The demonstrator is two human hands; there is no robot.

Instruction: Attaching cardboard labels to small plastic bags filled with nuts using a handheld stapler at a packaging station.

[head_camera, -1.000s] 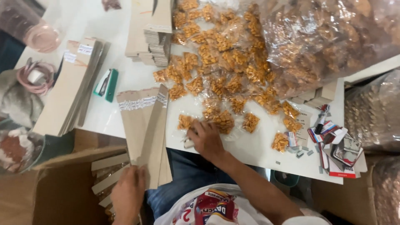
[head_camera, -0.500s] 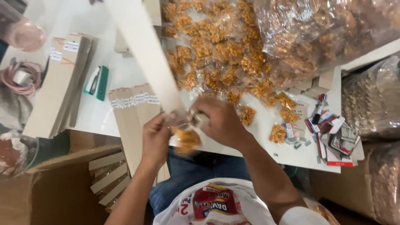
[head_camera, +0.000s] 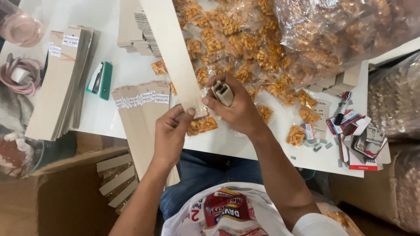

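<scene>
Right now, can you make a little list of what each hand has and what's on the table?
left hand: pinches the near end of a long cardboard strip together with a small clear snack packet
right hand: grips a small pale stapler at the strip's end
table: white, strewn with a pile of orange snack packets
beside the pile: stacked cardboard strips, a green stapler
far right: boxes of staples
lower left: open cardboard box

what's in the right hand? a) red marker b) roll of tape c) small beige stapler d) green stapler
c: the right hand grips a small beige stapler at the lower end of the cardboard strip, while the green stapler lies untouched on the table.
</scene>
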